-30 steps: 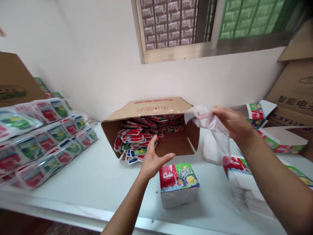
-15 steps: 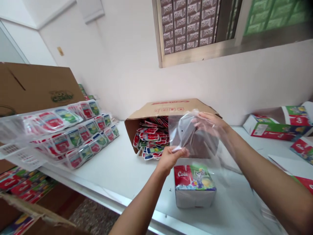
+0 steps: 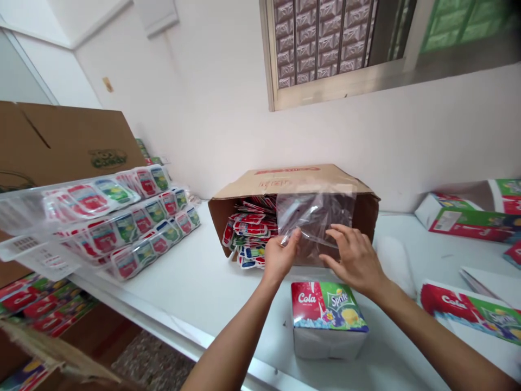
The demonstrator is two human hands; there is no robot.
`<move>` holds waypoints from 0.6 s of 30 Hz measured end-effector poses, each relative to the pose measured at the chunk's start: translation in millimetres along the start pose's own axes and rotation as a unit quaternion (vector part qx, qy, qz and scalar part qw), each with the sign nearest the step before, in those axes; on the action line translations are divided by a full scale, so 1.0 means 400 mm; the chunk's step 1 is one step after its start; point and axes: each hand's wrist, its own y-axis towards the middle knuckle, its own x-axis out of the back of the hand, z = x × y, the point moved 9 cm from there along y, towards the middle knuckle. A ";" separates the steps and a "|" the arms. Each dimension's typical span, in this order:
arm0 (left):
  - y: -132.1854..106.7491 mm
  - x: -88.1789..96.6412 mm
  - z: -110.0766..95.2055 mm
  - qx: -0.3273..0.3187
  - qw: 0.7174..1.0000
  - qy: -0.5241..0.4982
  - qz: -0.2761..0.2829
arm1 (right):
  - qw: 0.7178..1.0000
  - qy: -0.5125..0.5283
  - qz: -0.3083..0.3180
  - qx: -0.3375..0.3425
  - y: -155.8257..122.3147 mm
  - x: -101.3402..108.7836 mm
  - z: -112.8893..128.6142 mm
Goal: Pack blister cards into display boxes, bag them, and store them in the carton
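Note:
Between my hands hangs a clear plastic bag [image 3: 313, 212], in front of the mouth of a brown carton lying on its side. My left hand [image 3: 281, 254] pinches the bag's lower left edge between thumb and fingers. Beside the bag's right part is my right hand [image 3: 354, 258], its fingers spread and curved; the fingertips are at the film. Red, green and blue candy packets [image 3: 252, 228] fill the left of the carton [image 3: 301, 178]. Just below my hands a small Cola and Sprite printed box [image 3: 329, 320] stands on the white table [image 3: 228, 304].
Clear trays of packets [image 3: 122, 228] are stacked at the left, by a large brown carton [image 3: 69, 136]. Printed boxes [image 3: 468, 217] and a flat printed box [image 3: 459, 309] lie at the right. An open carton [image 3: 61, 353] with printed boxes is at lower left.
My right hand has moved down and toward me, and its fingers have spread. The bag, stretched wide to the right before, now hangs lower and narrower. My left hand keeps its pinch.

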 end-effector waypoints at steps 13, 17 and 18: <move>0.010 -0.012 0.096 0.009 0.994 0.084 0.069 | 0.996 0.070 0.055 -0.015 -0.018 -0.121 -0.053; -0.003 0.012 0.096 -0.041 0.986 0.164 -0.010 | 0.995 0.056 0.075 0.018 -0.032 -0.136 -0.035; -0.010 0.023 0.086 -0.059 0.983 0.168 -0.043 | 0.995 0.063 0.076 0.031 -0.032 -0.132 -0.029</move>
